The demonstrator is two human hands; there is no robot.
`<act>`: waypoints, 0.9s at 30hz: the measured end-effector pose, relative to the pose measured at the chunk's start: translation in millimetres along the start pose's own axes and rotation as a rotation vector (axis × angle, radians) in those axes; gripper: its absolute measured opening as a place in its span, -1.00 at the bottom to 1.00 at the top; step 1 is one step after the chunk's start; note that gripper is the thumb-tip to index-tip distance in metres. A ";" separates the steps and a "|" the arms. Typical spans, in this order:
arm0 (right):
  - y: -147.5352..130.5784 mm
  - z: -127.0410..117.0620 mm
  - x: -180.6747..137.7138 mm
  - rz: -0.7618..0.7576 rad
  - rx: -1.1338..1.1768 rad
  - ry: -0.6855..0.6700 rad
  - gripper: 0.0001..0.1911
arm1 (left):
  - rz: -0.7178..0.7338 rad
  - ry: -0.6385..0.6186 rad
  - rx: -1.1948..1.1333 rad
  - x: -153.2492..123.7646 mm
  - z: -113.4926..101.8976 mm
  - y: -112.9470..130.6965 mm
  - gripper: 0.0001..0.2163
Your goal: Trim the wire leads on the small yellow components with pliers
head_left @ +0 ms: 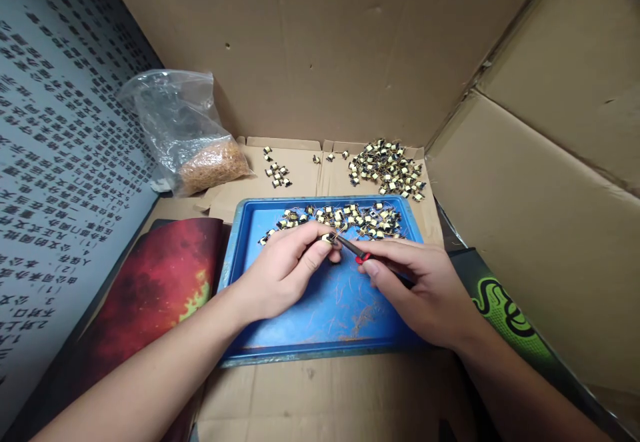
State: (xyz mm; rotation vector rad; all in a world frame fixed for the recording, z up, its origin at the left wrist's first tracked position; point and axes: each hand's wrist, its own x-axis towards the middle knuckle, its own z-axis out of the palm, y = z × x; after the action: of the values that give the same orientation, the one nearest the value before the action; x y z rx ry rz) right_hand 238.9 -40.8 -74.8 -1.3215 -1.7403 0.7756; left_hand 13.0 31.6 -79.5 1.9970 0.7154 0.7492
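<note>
Above the blue tray [320, 347], my left hand [293, 259] pinches a small black-and-yellow wound coil [327, 238] between thumb and fingertips. My right hand [417, 285] is closed around a slim dark tool with red on its grip, probably tweezers [353, 247]. The tool's dark tip points left and meets the coil's edge or wires; the exact contact is too small to tell. Behind my hands, many similar coils [377, 219] with thin copper wires lie along the tray's far side. Short wire scraps [320, 305] are scattered over the tray floor.
On the cardboard behind the tray sit a large coil pile [387, 165] at right and a smaller group [277, 174] at left. A clear plastic bag [210, 155] holds copper-coloured wire bits. Cardboard walls [325, 49] enclose the back and right. Printed mats [150, 275] flank the tray.
</note>
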 end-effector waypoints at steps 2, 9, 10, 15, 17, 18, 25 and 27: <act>0.1 -3.8 -0.8 0.046 0.048 -0.072 -0.73 | -0.016 -0.030 -0.046 -0.1 0.3 0.2 -0.70; 2.4 -11.2 -2.8 0.239 0.322 -0.249 -0.60 | -0.088 -0.097 -0.444 -0.5 5.4 -3.6 -0.67; 2.9 -10.6 -2.4 0.265 0.350 -0.252 -0.61 | -0.101 -0.106 -0.487 -0.5 6.0 -4.2 -0.68; 6.2 -4.1 -0.1 0.240 0.373 -0.163 -0.71 | -0.139 -0.078 -0.528 -0.9 7.2 -5.0 -0.70; 7.0 -2.2 0.2 0.152 0.298 -0.099 -0.72 | -0.123 -0.042 -0.489 -1.1 7.0 -4.6 -0.70; 7.2 -1.6 0.0 0.110 0.252 -0.069 -0.72 | -0.115 -0.028 -0.476 -1.2 6.8 -4.3 -0.71; 10.6 1.3 -4.6 0.032 0.186 0.021 -0.70 | -0.083 -0.011 -0.372 -0.6 5.0 -3.0 -0.72; 11.9 1.6 -5.7 0.038 0.201 0.018 -0.70 | -0.084 -0.015 -0.328 -0.6 4.7 -2.8 -0.72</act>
State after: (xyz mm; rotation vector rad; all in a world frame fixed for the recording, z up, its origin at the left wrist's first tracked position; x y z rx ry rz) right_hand 243.9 -43.1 -86.8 -1.2245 -1.5826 0.9318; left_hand 15.5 30.1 -84.1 1.6647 0.6199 0.7482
